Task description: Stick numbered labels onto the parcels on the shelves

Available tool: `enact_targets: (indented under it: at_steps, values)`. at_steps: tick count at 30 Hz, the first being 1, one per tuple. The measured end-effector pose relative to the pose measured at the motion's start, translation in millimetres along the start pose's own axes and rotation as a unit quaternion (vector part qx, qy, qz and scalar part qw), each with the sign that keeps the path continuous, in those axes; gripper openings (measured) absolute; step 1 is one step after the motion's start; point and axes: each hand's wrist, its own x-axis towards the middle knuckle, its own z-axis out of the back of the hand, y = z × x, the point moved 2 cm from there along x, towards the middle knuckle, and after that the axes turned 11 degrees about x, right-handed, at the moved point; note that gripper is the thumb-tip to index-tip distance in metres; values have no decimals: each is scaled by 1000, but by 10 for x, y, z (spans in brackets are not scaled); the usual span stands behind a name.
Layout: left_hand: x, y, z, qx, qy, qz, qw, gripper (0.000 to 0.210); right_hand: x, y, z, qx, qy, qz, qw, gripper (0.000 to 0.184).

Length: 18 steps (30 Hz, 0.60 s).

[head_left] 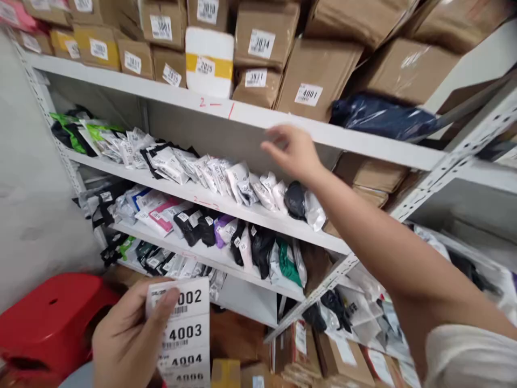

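Note:
My left hand pinches a strip of white number labels between thumb and fingers. The numbers 4003 and 4004 read clearly, while my thumb covers part of the top one. My right hand reaches out in front of the shelf edge, its fingers loosely curved and apart, with nothing seen in it. Above that hand is a cardboard box labelled 4001. A dark blue wrapped package lies right of the box. Below my right hand, a row of small bagged parcels lines the second shelf.
White metal shelving spans the view, with an upright post at right. Labelled boxes fill the top shelf. Bagged parcels crowd the lower one. A red stool stands lower left, and more boxes sit at floor level.

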Motion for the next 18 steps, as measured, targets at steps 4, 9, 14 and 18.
enact_targets:
  at_steps: [4,9,14,18]
  values:
    - [18,-139,-154,35,38,-84,995,28,-1051,756,-518,360,332,-45,871,39]
    - [-157,-323,-301,13,18,-107,994,22,-1618,1106,-504,444,267,-59,853,20]
    - [-233,-472,-372,-64,108,-34,991,43,-1760,1009,-294,452,103,-130,877,14]
    - [-292,-429,-318,-32,96,-56,993,23,-1905,1045,-198,483,86,-118,863,11]
